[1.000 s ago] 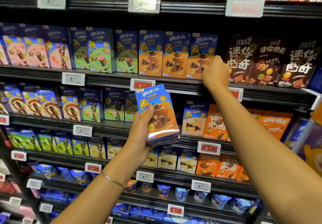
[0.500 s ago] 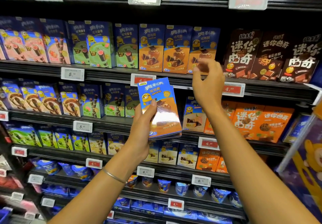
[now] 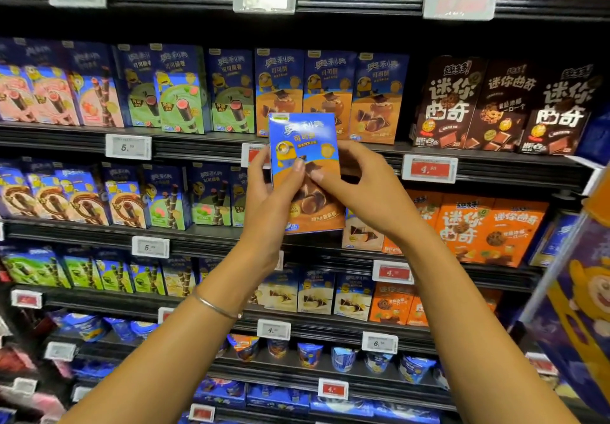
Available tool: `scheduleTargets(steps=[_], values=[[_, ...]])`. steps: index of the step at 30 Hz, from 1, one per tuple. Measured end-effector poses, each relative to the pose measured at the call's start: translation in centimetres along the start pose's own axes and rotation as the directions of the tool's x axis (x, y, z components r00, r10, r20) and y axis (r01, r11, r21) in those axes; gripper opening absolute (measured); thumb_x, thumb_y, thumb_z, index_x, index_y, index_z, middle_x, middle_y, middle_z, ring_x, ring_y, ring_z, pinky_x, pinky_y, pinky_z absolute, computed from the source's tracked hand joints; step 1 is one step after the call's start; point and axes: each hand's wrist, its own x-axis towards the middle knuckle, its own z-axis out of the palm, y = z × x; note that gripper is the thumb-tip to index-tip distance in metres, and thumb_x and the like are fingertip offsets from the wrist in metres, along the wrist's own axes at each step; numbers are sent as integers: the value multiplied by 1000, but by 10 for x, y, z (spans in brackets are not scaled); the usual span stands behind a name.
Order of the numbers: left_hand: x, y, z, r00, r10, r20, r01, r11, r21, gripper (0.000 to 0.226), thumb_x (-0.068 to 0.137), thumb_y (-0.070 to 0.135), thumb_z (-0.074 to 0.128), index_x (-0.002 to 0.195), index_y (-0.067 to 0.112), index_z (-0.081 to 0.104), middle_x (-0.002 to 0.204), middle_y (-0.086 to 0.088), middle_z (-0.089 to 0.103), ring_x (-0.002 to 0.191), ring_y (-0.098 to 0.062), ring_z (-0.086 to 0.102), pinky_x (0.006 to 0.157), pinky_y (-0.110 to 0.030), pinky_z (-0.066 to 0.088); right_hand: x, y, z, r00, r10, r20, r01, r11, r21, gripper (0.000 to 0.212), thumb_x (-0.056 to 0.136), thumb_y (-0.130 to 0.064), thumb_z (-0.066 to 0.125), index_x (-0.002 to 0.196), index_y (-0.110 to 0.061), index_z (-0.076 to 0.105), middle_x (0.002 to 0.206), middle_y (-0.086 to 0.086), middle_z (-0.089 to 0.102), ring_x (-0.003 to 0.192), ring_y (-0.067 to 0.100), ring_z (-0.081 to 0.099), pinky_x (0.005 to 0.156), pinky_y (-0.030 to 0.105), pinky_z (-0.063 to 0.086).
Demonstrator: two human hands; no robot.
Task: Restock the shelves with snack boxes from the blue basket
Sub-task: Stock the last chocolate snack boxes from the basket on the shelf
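Observation:
I hold a blue and orange snack box [image 3: 305, 146] upright in front of the shelves, at mid-frame. My left hand [image 3: 267, 205] grips its left side and bottom, thumb across the front. My right hand [image 3: 359, 189] pinches its right edge, thumb on the front face. More than one box may be stacked in the grip; I cannot tell. Just behind and above, three matching orange boxes [image 3: 376, 96] stand in a row on the shelf [image 3: 198, 146]. The blue basket is out of view.
Shelves full of snack boxes fill the view: pink and green boxes [image 3: 178, 90] at left, dark brown boxes [image 3: 501, 106] at right, orange boxes [image 3: 488, 228] lower right. Price tags [image 3: 429, 168] line the shelf edges. A purple display [image 3: 577, 308] juts in at the right.
My right hand has come down from the upper shelf's orange boxes and taken hold of the held box's right edge. The box has risen and turned upright.

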Motion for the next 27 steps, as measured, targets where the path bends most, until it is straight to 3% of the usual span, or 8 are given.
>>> scheduleTargets(steps=[4,7,10,12,15,17,20,27], values=[[14,16,14,998,22,62,-23,999,28,73,90,49,65,153,23,39,140,-5,66,119,-23,70,97,-46,59,9,-8,-14,994,61,-93,-51,992,113,41,90,-29,76,127,-20,62,125,-7,68,113,10,67,95,43,58],[28,22,20,997,48,62,-52,997,58,56,105,51,48,153,23,39,141,-5,64,123,-25,68,105,-52,54,18,-11,-24,984,116,-133,-86,973,213,41,90,-19,76,128,-20,60,126,1,68,114,18,67,92,45,59],[47,25,17,994,104,-12,-101,980,171,44,110,27,49,152,27,37,135,-5,66,107,-17,72,93,-42,61,27,-11,-34,973,143,-180,-91,959,269,40,90,-14,76,127,-17,60,121,4,70,108,18,71,81,37,62],[59,28,12,989,146,-22,-138,965,221,46,107,14,52,148,28,37,127,-1,69,107,-21,72,84,-39,64,32,-9,-42,959,170,-229,-93,945,313,43,90,-16,76,129,-16,57,118,3,71,103,15,72,67,23,59],[74,33,6,989,147,-19,-137,955,263,38,108,16,51,141,28,37,117,2,71,97,-12,75,67,-23,60,41,-4,-53,937,193,-291,-87,936,340,44,91,-16,75,130,-17,55,112,0,71,94,10,73,55,12,51],[83,36,3,991,128,-33,-115,959,258,33,109,19,51,140,21,40,108,2,73,89,-11,75,64,-22,59,47,0,-59,930,208,-304,-89,928,361,44,91,-14,74,131,-16,54,107,-1,72,84,5,75,55,15,53],[94,43,3,993,100,-62,-85,975,208,38,109,19,53,144,15,40,106,0,73,89,-14,76,65,-26,61,56,4,-65,919,221,-325,-95,927,363,43,91,-14,74,128,-18,53,108,0,73,83,7,76,57,20,56],[115,50,7,993,118,-26,-106,954,279,24,111,27,48,131,23,37,126,-5,66,85,-6,76,62,-18,58,80,13,-62,894,198,-401,-77,951,300,45,90,-12,74,128,-19,50,115,4,70,94,14,74,74,35,63]])
